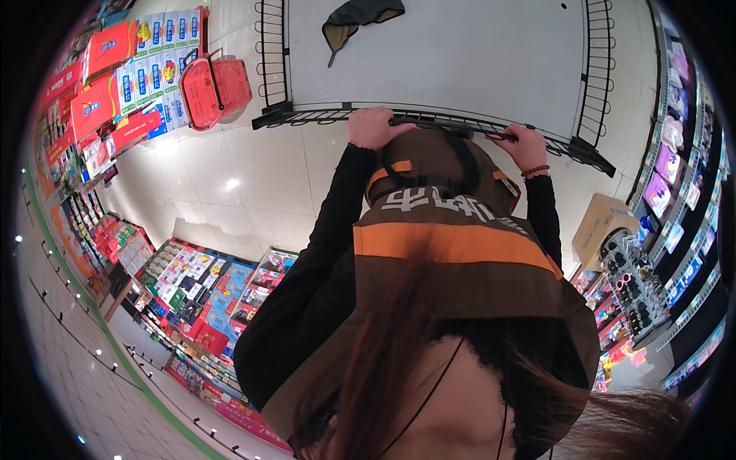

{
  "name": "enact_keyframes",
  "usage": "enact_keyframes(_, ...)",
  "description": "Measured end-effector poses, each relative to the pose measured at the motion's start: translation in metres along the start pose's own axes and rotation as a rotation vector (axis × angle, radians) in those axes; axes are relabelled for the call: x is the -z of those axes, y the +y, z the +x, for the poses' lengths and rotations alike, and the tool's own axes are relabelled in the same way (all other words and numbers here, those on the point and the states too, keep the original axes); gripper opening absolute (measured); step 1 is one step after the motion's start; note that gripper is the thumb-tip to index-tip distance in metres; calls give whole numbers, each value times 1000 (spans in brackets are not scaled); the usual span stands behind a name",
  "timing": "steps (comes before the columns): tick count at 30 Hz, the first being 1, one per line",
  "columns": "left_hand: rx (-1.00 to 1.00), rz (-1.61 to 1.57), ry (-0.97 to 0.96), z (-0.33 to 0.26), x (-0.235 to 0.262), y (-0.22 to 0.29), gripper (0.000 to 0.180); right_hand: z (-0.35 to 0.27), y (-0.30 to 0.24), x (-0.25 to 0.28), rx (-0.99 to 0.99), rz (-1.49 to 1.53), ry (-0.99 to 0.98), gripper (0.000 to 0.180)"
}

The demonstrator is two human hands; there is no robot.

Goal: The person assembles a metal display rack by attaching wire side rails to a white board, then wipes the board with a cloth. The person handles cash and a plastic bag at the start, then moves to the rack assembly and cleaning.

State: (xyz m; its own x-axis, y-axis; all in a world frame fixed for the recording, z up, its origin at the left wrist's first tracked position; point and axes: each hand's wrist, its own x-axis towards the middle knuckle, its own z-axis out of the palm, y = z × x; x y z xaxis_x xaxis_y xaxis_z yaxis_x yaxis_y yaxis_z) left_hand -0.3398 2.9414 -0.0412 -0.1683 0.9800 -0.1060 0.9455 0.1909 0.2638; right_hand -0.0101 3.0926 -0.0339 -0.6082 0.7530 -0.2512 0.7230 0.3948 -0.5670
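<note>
Flat grey platform trolley with black wire-rail sides (437,57) on tiled floor ahead; left hand (373,126) and right hand (529,147) clenched on its near rail, likely rigid, heavy, rolling, best held there.

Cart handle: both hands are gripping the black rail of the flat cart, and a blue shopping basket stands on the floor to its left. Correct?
Not quite: the shopping basket is red, not blue, as the head view shows. The rest holds: the left hand and the right hand both grip the black rail of the flat cart, with the basket on the floor to its left.
</note>
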Motion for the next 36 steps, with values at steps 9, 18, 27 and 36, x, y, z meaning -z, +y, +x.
enact_keyframes(9,-31,-1,24,-7,-6,0,61,-7,8,-10,3,-17,19,43)
enact_keyframes(18,-45,14,41,-8,-2,-3,58,-5,5,-14,69,28,91,43)
enact_keyframes(27,6,93,-68,-4,-17,-17,66,7,8,-22,51,-13,12,47)
enact_keyframes(36,75,82,-220,7,-33,-16,68,10,17,-40,21,-77,-9,58)
